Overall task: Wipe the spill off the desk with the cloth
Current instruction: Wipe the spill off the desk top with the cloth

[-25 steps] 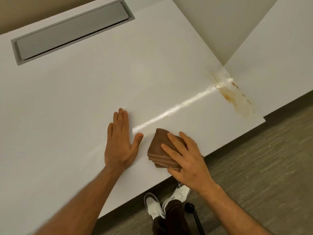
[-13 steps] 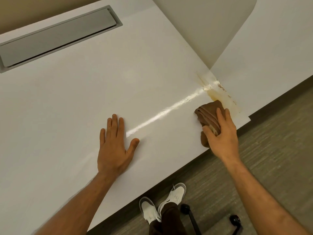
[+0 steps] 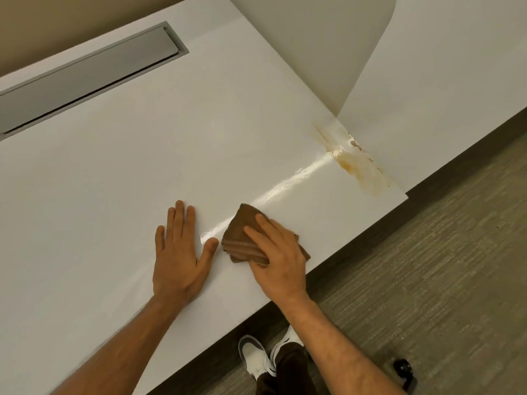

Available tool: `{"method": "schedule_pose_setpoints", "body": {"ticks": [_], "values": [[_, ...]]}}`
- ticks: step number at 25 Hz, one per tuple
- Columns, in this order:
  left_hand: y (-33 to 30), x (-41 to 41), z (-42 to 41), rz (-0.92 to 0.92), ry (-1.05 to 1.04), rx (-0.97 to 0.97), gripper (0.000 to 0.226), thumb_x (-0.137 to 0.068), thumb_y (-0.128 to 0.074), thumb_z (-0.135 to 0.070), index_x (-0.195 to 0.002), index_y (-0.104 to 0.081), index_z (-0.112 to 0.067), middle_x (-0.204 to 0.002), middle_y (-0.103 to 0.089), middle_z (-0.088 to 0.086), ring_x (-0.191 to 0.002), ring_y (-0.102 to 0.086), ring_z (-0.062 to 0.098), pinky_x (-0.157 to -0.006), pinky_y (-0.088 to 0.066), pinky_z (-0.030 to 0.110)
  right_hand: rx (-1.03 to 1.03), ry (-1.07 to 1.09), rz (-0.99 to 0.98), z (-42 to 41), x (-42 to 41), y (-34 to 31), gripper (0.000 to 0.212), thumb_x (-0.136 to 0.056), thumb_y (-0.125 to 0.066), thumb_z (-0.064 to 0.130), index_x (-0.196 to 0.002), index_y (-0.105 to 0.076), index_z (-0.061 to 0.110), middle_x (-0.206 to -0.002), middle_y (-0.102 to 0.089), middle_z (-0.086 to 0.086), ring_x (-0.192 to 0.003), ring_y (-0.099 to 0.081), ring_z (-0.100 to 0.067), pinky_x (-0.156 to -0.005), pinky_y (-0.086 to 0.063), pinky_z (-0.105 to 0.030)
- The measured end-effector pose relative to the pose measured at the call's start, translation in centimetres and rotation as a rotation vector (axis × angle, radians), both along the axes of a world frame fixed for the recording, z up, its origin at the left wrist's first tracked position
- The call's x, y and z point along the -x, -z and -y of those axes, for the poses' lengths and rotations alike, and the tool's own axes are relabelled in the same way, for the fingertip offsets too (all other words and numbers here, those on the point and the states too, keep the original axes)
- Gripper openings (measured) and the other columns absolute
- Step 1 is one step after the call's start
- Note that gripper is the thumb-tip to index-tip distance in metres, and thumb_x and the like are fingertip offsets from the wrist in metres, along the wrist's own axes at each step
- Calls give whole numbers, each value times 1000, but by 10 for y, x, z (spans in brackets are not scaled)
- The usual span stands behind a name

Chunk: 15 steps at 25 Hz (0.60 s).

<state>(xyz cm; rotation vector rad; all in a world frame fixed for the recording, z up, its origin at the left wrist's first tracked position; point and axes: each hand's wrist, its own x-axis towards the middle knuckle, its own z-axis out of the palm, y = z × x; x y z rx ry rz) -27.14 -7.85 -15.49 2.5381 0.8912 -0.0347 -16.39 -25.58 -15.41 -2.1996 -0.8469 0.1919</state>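
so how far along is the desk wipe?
Done: little that shows. The yellow-brown spill lies smeared at the desk corner. In hand: the right hand presses the folded brown cloth flat on the desk, apart from the spill; the left hand rests flat beside it. Left: wiping the stain itself.

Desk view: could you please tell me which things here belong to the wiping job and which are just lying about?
For the job:
- brown cloth, under the right hand
- yellowish spill near the desk's corner
- white desk
- left hand, flat on the desk

Just there:
- grey cable hatch
- white shoes
- carpet
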Motion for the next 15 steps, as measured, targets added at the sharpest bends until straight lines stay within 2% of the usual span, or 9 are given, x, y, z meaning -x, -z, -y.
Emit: {"method": "schedule_pose_setpoints", "body": {"ticks": [2, 4, 6, 9, 11, 13, 15], "values": [[-4, -3, -2, 41, -86, 60, 87, -97, -26, -66, -166, -23, -14, -177, -8, -1, -163, 3, 11, -131, 9, 39, -94, -22, -186, 8, 6, -9, 45, -87, -67, 29, -131, -69, 24, -144, -61, 1, -130, -58, -18, -105, -52, -39], [-9, -13, -6, 91, -143, 103, 84, -95, -30, -68, -158, -41, -14, -174, -24, -1, -163, -5, 12, -129, 8, 43, -235, 42, -474, 21, -8, -24, 49, -84, -74, 19, -130, -68, 36, -138, -65, 12, -125, -61, -6, -105, -54, -35], [-15, -34, -1, 124, -66, 113, 83, -94, -29, -69, -158, -43, -18, -173, -26, -4, -163, -5, 10, -128, 10, 38, -346, 135, -583, 38, -32, -39, 60, -84, -77, 7, -125, -67, 50, -128, -68, 21, -119, -64, 0, -103, -54, -29], [-16, -79, 12, 153, 105, 93, 82, -97, -28, -67, -164, -30, -22, -175, -15, -7, -163, 1, 10, -126, 16, 30, -430, 300, -508, 58, -76, -62, 68, -85, -78, 1, -121, -65, 56, -124, -68, 24, -116, -64, 3, -98, -52, -17], [-13, -109, 13, 129, 132, 85, 82, -97, -28, -65, -166, -23, -21, -176, -9, -7, -162, 5, 8, -128, 15, 31, -439, 412, -402, 63, -107, -65, 61, -86, -78, 4, -124, -64, 50, -126, -69, 19, -117, -63, 2, -100, -50, -15], [-8, -124, 12, 86, 120, 104, 85, -97, -27, -66, -168, -18, -20, -177, -5, -7, -159, 9, 4, -130, 10, 35, -371, 508, -303, 68, -132, -57, 55, -89, -76, 7, -133, -62, 36, -134, -65, 12, -121, -59, 4, -105, -49, -20], [-1, -124, 13, 49, 139, 43, 84, -100, -28, -64, -169, -11, -20, -177, 3, -10, -159, 15, 3, -128, 14, 29, -167, 519, -258, 69, -145, -40, 59, -93, -72, 11, -146, -52, 26, -152, -50, 4, -138, -45, -3, -116, -43, -36]]}}
